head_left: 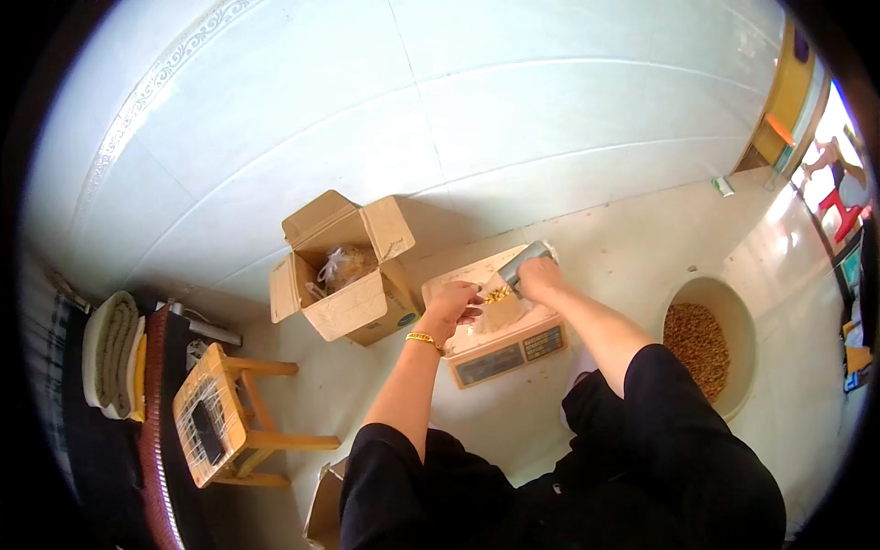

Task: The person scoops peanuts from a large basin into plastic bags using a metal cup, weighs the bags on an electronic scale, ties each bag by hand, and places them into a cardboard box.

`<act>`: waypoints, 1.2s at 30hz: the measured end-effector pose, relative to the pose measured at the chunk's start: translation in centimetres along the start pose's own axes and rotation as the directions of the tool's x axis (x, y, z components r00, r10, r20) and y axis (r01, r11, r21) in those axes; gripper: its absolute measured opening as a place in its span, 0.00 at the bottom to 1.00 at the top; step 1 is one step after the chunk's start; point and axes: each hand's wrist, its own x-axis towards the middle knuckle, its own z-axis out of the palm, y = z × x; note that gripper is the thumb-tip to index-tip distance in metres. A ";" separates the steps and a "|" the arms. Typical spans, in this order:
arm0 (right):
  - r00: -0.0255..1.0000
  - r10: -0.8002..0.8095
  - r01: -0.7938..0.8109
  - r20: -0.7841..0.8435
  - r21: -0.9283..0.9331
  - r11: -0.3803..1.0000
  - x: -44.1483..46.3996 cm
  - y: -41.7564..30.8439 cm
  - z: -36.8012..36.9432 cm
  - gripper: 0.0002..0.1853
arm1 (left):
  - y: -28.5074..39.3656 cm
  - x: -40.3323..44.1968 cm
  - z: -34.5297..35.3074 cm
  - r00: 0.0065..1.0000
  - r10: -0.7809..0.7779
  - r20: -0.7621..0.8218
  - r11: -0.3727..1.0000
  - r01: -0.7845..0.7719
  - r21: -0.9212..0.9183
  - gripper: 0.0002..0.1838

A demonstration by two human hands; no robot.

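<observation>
Here, a grey scoop (520,262) in the right hand (541,279), over the scale (510,358).

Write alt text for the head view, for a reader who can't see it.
A person's right hand holds a grey scoop over a scale, with small golden pieces between the scoop and left hand. An open cardboard box stands left, a tub of brown pieces right.

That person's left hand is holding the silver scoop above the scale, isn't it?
Not quite: it's the right hand that holds the silver scoop above the scale. The head view shows the left hand without it.
</observation>
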 end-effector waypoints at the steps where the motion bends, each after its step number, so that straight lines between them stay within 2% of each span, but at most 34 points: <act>1: 1.000 0.001 -0.001 -0.002 -0.001 1.000 -0.2 -0.1 -0.3 0.08 | 0.1 0.1 0.0 1.000 0.002 0.002 1.000 -0.002 0.000 0.11; 3: 0.998 -0.062 0.063 0.026 -0.043 0.997 -0.5 -0.3 -0.7 0.09 | 0.2 0.1 0.0 1.000 0.001 -0.003 1.000 -0.001 0.001 0.11; 7: 0.997 -0.080 0.081 0.014 -0.045 0.996 -0.3 -0.6 -0.6 0.09 | 0.2 0.0 0.2 1.000 0.004 0.000 1.000 -0.004 -0.009 0.11; 10: 0.994 -0.079 0.082 0.075 -0.032 0.996 -0.4 -1.2 -1.1 0.09 | 0.0 0.4 0.2 1.000 -0.003 0.011 1.000 0.003 0.003 0.11; 13: 0.986 -0.146 0.150 0.082 -0.047 0.988 -0.7 -1.3 -1.0 0.09 | -0.2 0.7 0.2 1.000 0.014 -0.016 0.999 -0.014 -0.031 0.13; 15: 0.982 -0.183 0.173 -0.038 -0.175 0.969 -1.0 -1.2 -0.5 0.09 | 0.0 0.3 0.2 1.000 0.025 0.012 0.998 -0.024 -0.053 0.13; 19: 0.971 -0.228 0.214 -0.070 -0.169 0.962 -1.0 -1.4 -0.5 0.10 | 0.0 0.1 0.2 0.999 0.027 0.020 0.999 -0.026 -0.026 0.14; 21: 0.987 -0.162 0.162 0.011 -0.099 0.982 -0.9 -1.8 -1.1 0.10 | -0.2 0.5 0.1 0.999 0.033 -0.004 0.999 -0.034 -0.033 0.14; 25: 0.981 -0.179 0.185 0.067 -0.089 0.979 -1.0 -2.3 -1.6 0.10 | -0.4 0.8 -0.1 1.000 0.029 -0.006 0.999 -0.029 -0.014 0.14; 28: 0.982 -0.183 0.185 0.037 -0.058 0.981 -0.8 -2.0 -0.5 0.09 | -0.5 1.0 -0.1 0.999 0.042 -0.003 0.999 -0.042 -0.031 0.15; 30: 0.984 -0.141 0.133 -0.111 -0.080 0.988 -0.5 -1.6 0.4 0.08 | -0.4 1.0 0.0 0.999 0.034 -0.017 0.999 -0.034 -0.037 0.15; 31: 0.984 -0.142 0.134 -0.111 -0.079 0.988 -0.4 -1.7 0.2 0.08 | -0.4 0.9 0.0 0.999 0.033 -0.018 0.999 -0.034 -0.038 0.15; 33: 0.998 -0.057 0.058 0.028 -0.007 0.998 -0.1 -1.8 -0.6 0.09 | -0.4 0.8 0.2 0.999 0.034 -0.009 0.999 -0.034 -0.022 0.15; 34: 0.998 -0.056 0.057 0.027 -0.010 0.998 -0.2 -1.8 -1.2 0.09 | -0.4 0.7 0.2 0.999 0.036 -0.007 0.999 -0.036 -0.024 0.15; 36: 0.998 0.060 -0.061 0.011 0.172 0.983 -0.1 -1.7 -2.2 0.11 | -0.2 0.6 0.2 1.000 0.016 -0.020 1.000 -0.016 0.017 0.11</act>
